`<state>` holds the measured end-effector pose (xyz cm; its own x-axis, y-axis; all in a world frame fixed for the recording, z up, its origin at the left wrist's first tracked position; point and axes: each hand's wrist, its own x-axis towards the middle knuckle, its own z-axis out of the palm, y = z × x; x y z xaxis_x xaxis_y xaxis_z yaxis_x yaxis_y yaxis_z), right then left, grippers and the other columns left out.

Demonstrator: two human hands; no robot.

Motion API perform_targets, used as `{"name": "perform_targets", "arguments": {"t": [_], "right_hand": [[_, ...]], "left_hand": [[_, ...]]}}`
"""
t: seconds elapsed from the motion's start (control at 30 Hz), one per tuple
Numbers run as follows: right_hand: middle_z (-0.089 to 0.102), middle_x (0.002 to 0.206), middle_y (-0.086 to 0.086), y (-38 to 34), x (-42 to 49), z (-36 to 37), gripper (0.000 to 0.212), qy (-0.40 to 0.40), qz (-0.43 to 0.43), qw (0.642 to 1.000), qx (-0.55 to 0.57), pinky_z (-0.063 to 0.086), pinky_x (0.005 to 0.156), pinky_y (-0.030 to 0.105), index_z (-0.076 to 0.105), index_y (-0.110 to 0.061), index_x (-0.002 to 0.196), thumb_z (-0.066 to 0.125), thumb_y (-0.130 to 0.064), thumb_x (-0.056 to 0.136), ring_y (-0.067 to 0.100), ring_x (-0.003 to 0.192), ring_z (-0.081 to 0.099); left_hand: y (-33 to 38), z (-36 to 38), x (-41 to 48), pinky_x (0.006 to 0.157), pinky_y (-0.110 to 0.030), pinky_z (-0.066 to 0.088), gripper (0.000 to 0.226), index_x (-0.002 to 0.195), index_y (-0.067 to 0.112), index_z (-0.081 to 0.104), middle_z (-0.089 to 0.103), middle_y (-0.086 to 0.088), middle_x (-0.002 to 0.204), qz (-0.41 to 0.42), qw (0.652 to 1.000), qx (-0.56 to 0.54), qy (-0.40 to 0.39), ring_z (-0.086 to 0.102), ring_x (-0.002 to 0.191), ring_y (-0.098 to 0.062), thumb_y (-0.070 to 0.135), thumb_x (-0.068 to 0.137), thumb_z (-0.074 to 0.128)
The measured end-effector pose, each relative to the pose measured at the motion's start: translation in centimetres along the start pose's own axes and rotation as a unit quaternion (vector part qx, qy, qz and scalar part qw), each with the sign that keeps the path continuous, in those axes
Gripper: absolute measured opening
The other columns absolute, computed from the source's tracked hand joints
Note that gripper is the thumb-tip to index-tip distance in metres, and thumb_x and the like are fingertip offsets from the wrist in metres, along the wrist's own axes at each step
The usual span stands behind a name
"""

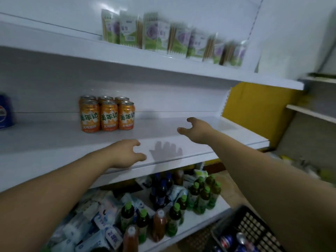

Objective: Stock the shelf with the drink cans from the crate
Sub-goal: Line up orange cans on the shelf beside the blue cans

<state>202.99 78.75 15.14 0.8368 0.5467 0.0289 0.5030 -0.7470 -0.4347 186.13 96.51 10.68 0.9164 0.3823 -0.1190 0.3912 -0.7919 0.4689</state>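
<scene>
Several orange drink cans (107, 114) stand in two rows on the white middle shelf (54, 140). My left hand (125, 153) hovers over the shelf's front edge, to the right of and nearer than the cans, fingers spread and empty. My right hand (195, 130) reaches over the shelf further right, also spread with nothing in it. A black plastic crate (254, 224) sits at the bottom right with blue cans (227, 240) inside, partly hidden by my right arm.
A blue can (5, 111) stands at the shelf's far left. Green and purple packets (163, 37) line the top shelf. The lower shelf holds green-capped bottles (200, 195), dark bottles and white packs. A yellow board (254, 110) stands to the right.
</scene>
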Motion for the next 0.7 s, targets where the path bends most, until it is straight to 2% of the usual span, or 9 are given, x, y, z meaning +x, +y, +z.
{"name": "perform_targets", "arguments": {"t": [0.1,0.27,0.4,0.47,0.57,0.63,0.7], "right_hand": [[0.031,0.157,0.008,4.1,-4.5,-2.8,0.078,0.022,0.044,0.998,-0.027,0.038,0.105,0.038,0.022,-0.018,0.154,0.052,-0.056,0.093,0.031,0.136,0.04],[0.033,0.156,0.006,11.5,-12.6,-5.9,0.076,0.037,0.138,0.988,-0.06,0.041,0.097,0.036,0.023,-0.019,0.154,0.05,-0.056,0.094,0.029,0.133,0.043],[0.042,0.15,0.007,16.6,-17.9,-6.6,0.066,0.046,0.211,0.973,-0.077,0.041,0.1,0.038,0.034,-0.019,0.148,0.052,-0.052,0.095,0.028,0.131,0.045],[0.043,0.148,0.008,19.0,-19.8,-6.4,0.065,0.045,0.252,0.964,-0.079,0.039,0.101,0.037,0.036,-0.018,0.147,0.054,-0.051,0.094,0.028,0.131,0.044],[0.039,0.152,0.005,22.7,-21.7,-5.5,0.074,0.044,0.318,0.944,-0.075,0.036,0.108,0.039,0.03,-0.021,0.151,0.056,-0.056,0.091,0.027,0.136,0.04],[0.038,0.153,0.005,25.1,-22.7,-4.7,0.074,0.039,0.356,0.931,-0.068,0.035,0.11,0.041,0.03,-0.021,0.151,0.056,-0.055,0.091,0.026,0.138,0.038],[0.036,0.154,0.004,27.5,-23.6,-3.7,0.074,0.029,0.386,0.92,-0.06,0.033,0.111,0.042,0.031,-0.021,0.151,0.056,-0.055,0.091,0.026,0.139,0.036]], "left_hand": [[7.0,3.3,-0.7,0.107,-0.029,0.032,0.068,0.146,0.022,0.033,0.032,-0.001,0.153,0.104,0.994,0.027,-0.032,0.037,0.135,-0.021,0.05,0.089,0.057],[16.7,9.3,-3.4,0.095,-0.027,0.039,0.059,0.139,0.023,0.043,0.047,-0.001,0.142,0.246,0.963,0.044,-0.103,0.048,0.123,-0.019,0.045,0.088,0.06],[21.2,14.2,-4.4,0.103,-0.028,0.036,0.065,0.145,0.022,0.036,0.039,0.001,0.148,0.307,0.937,0.046,-0.157,0.042,0.131,-0.017,0.044,0.088,0.06],[22.9,16.4,-4.6,0.102,-0.026,0.034,0.062,0.143,0.022,0.038,0.041,0.001,0.147,0.331,0.924,0.046,-0.187,0.041,0.132,-0.017,0.041,0.089,0.06],[24.6,19.8,-3.9,0.097,-0.027,0.042,0.049,0.133,0.023,0.049,0.053,0.004,0.135,0.352,0.902,0.051,-0.245,0.051,0.12,-0.016,0.037,0.088,0.062],[25.6,22.4,-3.0,0.096,-0.033,0.047,0.05,0.131,0.026,0.051,0.056,0.006,0.13,0.363,0.889,0.054,-0.274,0.054,0.113,-0.014,0.042,0.085,0.064],[26.4,24.9,-2.1,0.093,-0.031,0.048,0.053,0.132,0.026,0.05,0.056,0.006,0.129,0.368,0.876,0.063,-0.306,0.055,0.11,-0.013,0.044,0.084,0.063]]}}
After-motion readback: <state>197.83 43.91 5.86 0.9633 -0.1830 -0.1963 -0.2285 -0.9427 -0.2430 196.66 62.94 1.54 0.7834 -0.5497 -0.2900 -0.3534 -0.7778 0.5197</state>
